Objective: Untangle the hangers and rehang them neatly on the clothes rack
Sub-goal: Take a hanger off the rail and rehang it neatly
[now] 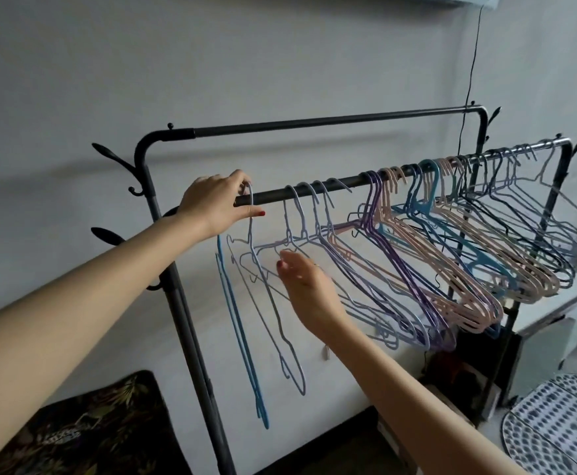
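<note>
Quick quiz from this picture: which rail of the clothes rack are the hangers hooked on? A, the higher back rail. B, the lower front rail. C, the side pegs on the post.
B: the hangers all hook over the lower front rail, while the higher back rail carries none.

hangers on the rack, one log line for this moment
left hand: holds hanger hook at rail | right hand: fingers among tangled hangers

A black clothes rack (314, 126) carries lavender hangers (301, 214), purple hangers (376, 214), pale pink hangers (485, 269) and blue hangers (431, 186); at seven o'clock a dark leaf-print cushion (85, 430), at four o'clock a black-and-white dotted mat (554, 426), red-painted nails on both hands.
</note>
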